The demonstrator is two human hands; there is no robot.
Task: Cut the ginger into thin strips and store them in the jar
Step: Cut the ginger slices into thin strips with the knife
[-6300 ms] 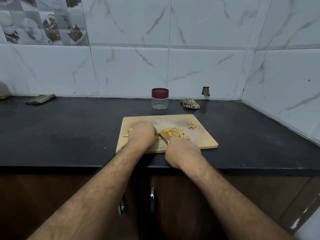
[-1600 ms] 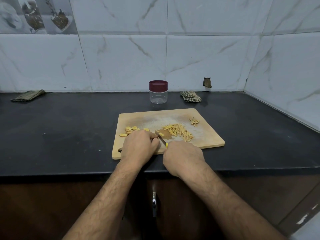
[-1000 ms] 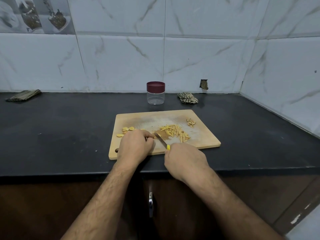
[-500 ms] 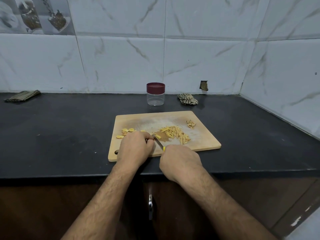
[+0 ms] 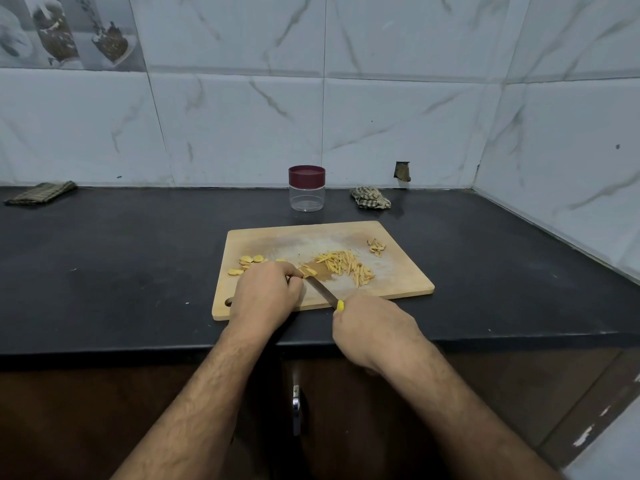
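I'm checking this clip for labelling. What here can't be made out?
Head view:
- Ginger piece being cut: hidden under the left hand.
- Knife handle: covered by the right hand, except a yellow tip.
- Jar contents: too small to tell.
- Scraps at the board's far corner: too small to identify.

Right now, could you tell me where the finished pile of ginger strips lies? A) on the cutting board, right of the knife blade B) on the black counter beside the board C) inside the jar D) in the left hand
A: the ginger strips lie on the cutting board, right of the knife; the jar stands lidded and empty behind.
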